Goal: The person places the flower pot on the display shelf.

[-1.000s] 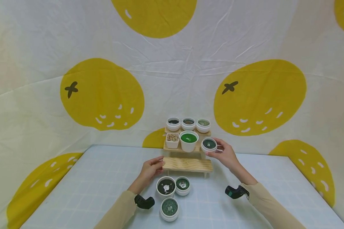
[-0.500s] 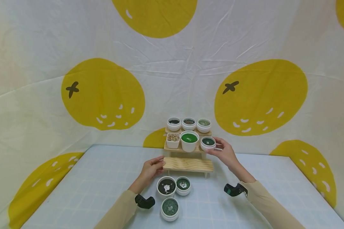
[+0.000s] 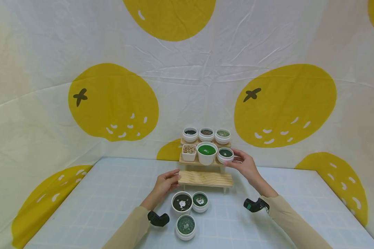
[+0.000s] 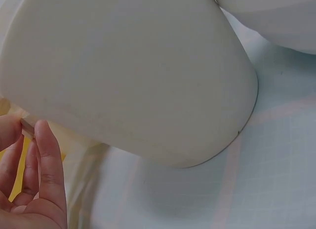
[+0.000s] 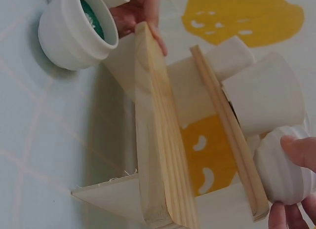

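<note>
My right hand (image 3: 245, 167) holds a small ribbed white bowl (image 3: 225, 157) of dark green stuff at the right end of the wooden stand's middle tier. In the right wrist view the thumb lies on the side of the bowl (image 5: 284, 170), with fingertips below. Beside it on that tier stand a taller white cup with bright green contents (image 3: 206, 159) and a square white dish (image 3: 188, 156) of nut-like pieces. The left hand (image 3: 163, 185) pinches the left end of the lowest wooden tier (image 3: 205, 178) between thumb and fingers; in the left wrist view the fingers (image 4: 48, 160) meet at its edge.
Three small white bowls (image 3: 206, 136) line the top tier. In front of the stand, on the light blue checked cloth (image 3: 237, 228), are a larger dark-filled bowl (image 3: 177, 208) and two small green-filled bowls (image 3: 185, 236). A fruit-printed curtain (image 3: 196, 97) hangs behind.
The right hand has brought its bowl slightly left and down, close beside the bright green cup on the middle tier. The left hand has kept its grip on the lowest tier.
</note>
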Tool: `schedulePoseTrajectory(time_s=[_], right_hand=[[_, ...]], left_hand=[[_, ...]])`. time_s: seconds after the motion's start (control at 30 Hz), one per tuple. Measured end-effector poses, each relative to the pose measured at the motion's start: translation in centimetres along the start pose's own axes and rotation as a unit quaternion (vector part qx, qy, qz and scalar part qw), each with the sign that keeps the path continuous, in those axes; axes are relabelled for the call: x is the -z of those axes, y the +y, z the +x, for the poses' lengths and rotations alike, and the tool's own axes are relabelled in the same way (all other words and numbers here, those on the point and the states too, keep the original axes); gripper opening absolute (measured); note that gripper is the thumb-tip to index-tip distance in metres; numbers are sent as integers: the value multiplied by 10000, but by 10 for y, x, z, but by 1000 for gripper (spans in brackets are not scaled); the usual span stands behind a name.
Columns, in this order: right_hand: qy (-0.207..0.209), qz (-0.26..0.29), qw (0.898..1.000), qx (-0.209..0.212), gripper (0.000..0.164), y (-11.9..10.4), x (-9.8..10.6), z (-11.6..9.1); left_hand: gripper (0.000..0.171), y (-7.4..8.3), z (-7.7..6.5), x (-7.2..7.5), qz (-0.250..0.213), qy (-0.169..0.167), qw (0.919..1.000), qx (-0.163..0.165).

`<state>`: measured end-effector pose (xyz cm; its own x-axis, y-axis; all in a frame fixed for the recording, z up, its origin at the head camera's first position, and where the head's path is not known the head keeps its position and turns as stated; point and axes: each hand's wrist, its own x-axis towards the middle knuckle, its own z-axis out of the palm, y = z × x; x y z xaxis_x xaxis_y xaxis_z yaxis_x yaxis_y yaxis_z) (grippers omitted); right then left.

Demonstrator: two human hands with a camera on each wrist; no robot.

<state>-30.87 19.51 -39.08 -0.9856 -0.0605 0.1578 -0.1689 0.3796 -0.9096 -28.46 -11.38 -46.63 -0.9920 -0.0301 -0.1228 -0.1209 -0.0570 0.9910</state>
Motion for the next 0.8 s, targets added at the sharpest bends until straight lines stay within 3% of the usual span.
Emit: schedulePoseTrajectory(time_s=[0.3, 0.8], right_hand=[[-31, 383, 9992, 88, 69, 0, 0, -3], [24, 474, 9985, 265, 65, 1, 4, -8]], left_hand=[[41, -1, 2, 0, -14, 13, 10000, 10], [43, 2, -1, -1, -51, -23, 10000, 33]])
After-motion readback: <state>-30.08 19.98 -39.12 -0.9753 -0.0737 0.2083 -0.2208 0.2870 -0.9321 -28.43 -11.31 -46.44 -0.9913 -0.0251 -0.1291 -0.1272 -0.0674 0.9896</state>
